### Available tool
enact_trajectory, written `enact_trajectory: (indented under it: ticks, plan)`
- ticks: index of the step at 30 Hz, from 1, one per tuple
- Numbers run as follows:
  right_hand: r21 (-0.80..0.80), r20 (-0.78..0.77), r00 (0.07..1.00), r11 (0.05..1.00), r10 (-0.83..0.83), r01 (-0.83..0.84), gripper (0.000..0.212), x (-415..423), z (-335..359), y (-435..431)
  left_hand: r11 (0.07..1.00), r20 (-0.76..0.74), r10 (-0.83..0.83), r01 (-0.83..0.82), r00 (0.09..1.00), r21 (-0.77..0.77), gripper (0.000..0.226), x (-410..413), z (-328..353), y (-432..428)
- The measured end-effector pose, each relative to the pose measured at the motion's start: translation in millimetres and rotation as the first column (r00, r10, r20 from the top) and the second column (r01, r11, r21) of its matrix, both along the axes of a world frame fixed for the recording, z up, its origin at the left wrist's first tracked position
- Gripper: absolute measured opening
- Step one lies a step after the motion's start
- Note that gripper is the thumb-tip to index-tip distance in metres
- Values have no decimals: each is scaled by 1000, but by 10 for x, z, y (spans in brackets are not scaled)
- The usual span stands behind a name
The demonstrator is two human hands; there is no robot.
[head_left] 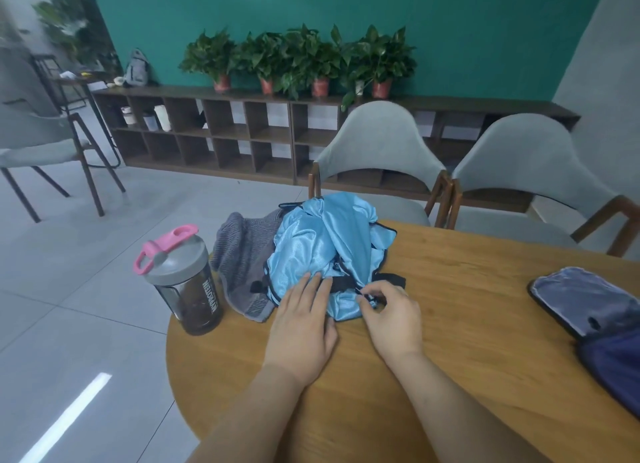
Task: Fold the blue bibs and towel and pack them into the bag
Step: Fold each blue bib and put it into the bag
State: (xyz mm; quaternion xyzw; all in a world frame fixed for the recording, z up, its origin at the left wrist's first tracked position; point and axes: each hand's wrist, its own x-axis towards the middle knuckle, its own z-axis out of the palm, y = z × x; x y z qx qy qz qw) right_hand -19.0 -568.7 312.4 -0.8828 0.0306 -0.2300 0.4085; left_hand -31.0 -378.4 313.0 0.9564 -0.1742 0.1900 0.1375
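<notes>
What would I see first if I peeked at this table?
The shiny crumpled blue bibs at the far edge of the wooden table, lying partly over a grey towel. The left hand presses flat on them while the right hand pinches their black strap. A bottle with a pink lid stands at the left edge, and a dark blue bag lies at the right.

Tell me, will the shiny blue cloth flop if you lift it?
It would probably flop: the blue bibs lie crumpled in soft folds. Their glossy sheen suggests slippery fabric. The thin cloth likely weighs little.
</notes>
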Motion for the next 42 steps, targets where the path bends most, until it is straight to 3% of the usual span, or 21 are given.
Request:
enact_trajectory:
  ticks: [4, 7, 11, 16, 22, 26, 32, 37, 39, 42]
  plan:
    - [129, -79, 997, 991, -23, 33, 38, -43, -33, -65, 1000, -8, 13, -12, 1000, 3, 69, -2, -3, 1]
    - [111, -57, 995, 989, -87, 93, 33, -58, -69, -156, 1000, -19, 23, -23, 1000, 19, 68, 1, -4, 3]
    - [262, 1, 981, 947, -193, 186, 26, -127, -42, -315, 999, -16, 32, -31, 999, 33, 65, -3, -2, 11]
    - [388, -31, 945, 867, -326, 312, 36, -261, 48, -787, 997, 7, 32, -32, 999, 76, 62, -27, 33, 13]
    - [390, -81, 917, 835, -391, 390, 23, -517, 59, -1370, 982, 158, -89, 60, 983, 179, 56, -84, 40, -14]
    - [423, -111, 932, 832, -346, 359, 21, -638, 90, -1444, 960, 245, -251, 210, 936, 183, 52, -195, 57, -178]
    - [472, -99, 958, 835, -269, 283, 10, -731, 129, -1384, 981, 82, -190, 192, 978, -15, 60, -480, 75, -910]
    - [587, -60, 983, 790, -173, 175, 20, -879, 135, -1435, 990, 18, -142, 142, 990, 18, 72, -370, 99, -1122]
    - [646, -45, 985, 747, -168, 157, 29, -926, 124, -1481, 991, -16, -134, 134, 991, 0, 67, -295, 81, -1124]
    - [710, -36, 963, 671, -266, 212, 20, -937, 135, -1480, 982, 5, -189, 189, 982, 26, 39, -256, 32, -1110]
